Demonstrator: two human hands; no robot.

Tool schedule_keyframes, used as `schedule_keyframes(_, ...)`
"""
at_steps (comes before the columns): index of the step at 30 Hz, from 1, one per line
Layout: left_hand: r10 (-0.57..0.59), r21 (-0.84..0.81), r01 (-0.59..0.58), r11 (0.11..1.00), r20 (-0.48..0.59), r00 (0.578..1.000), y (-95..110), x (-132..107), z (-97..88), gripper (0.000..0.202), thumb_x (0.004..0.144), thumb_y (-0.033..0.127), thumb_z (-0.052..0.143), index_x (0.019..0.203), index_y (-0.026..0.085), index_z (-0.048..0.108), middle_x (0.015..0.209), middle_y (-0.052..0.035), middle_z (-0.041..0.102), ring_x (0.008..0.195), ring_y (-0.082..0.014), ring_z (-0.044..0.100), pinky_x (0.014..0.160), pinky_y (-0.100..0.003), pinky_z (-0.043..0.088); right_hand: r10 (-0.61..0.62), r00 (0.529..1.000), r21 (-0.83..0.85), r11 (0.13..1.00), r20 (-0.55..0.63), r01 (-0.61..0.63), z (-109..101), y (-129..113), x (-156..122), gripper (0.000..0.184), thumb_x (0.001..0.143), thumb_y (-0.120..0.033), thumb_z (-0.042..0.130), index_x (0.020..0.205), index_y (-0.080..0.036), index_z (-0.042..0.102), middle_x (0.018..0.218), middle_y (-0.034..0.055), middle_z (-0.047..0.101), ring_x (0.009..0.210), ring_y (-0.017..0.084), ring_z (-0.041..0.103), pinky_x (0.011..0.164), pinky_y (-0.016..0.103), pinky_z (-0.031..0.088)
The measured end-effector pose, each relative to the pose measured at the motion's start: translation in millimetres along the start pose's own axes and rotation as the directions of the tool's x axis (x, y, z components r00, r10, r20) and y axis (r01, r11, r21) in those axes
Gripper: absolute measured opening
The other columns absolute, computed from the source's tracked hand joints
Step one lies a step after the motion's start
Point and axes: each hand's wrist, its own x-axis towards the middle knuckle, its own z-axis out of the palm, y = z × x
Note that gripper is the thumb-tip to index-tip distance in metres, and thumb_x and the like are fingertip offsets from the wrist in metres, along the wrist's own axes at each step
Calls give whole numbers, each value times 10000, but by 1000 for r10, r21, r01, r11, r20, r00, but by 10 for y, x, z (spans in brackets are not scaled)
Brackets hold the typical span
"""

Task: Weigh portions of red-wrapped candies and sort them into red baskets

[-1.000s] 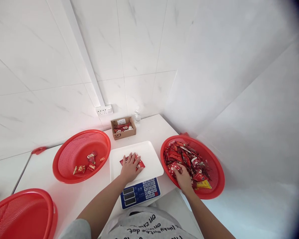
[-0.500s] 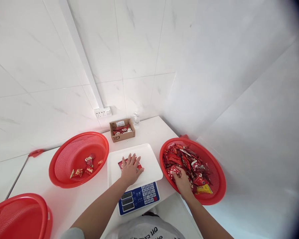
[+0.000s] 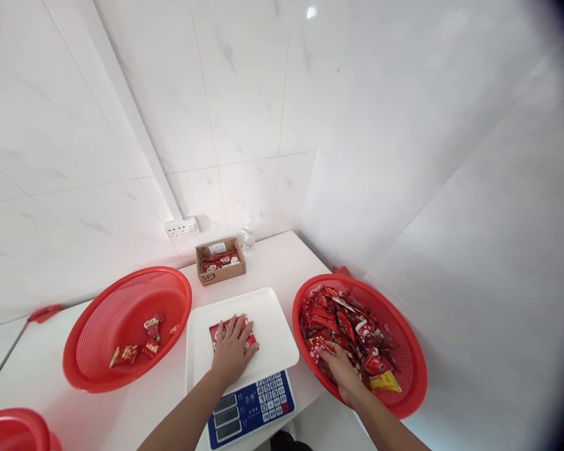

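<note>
My left hand point(image 3: 234, 352) lies flat with fingers spread over red snack packets point(image 3: 215, 335) on the white tray point(image 3: 272, 326) of a digital scale point(image 3: 249, 410). The hand covers much of them, so how many lie there is hard to see. Over on the right, my right hand point(image 3: 341, 369) reaches into a red plastic basket point(image 3: 416, 376). Its thumb and fingers pinch a red packet with white dots point(image 3: 316, 346). Around it is a heap of red wrapped packets point(image 3: 348, 322), with a yellow packet point(image 3: 385, 381) near the front rim.
Another red basket point(image 3: 84, 338) at left holds a few packets point(image 3: 151, 335). Part of a third basket point(image 3: 19, 426) shows at lower left. A cardboard box point(image 3: 225, 273) with red packets and a clear plastic bottle point(image 3: 247, 240) stand by the wall, below a power socket point(image 3: 181, 227).
My view has tilted up and turned slightly right, so the tabletop things sit lower in view. My left hand stays on the tray packets; my right stays in the basket, gripping the dotted packet.
</note>
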Motion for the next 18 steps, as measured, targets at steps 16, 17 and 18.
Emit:
schedule_keyframes(16, 38, -13, -38, 999, 4, 999, -92, 55, 109, 535, 897, 485, 376, 1415, 384, 293, 1501, 12, 329, 1378, -265, 302, 1122, -534, 190, -329, 936, -376, 857, 125, 351, -303, -28, 528, 449, 567, -357, 570, 982, -189, 567, 1056, 98, 692, 1006, 253, 636, 913, 331, 463)
schedule_keyframes(17, 11, -11, -11, 1000, 7, 1000, -76, 61, 115, 542, 893, 472, 380, 1419, 375, 288, 1506, 6, 316, 1387, -267, 281, 1125, -540, 171, -352, 927, -430, 823, 130, 372, -321, -2, 572, 475, 570, -343, 551, 1015, -176, 570, 1108, 112, 675, 1058, 255, 618, 956, 327, 439)
schedule_keyframes(18, -41, 1, 41, 999, 5, 999, -50, 66, 123, 549, 888, 458, 385, 1420, 359, 297, 1512, -8, 303, 1396, -275, 256, 1126, -552, 148, -354, 924, -480, 792, 141, 377, -341, 28, 608, 510, 581, -329, 533, 1062, -166, 567, 1152, 119, 658, 1090, 253, 604, 977, 323, 426)
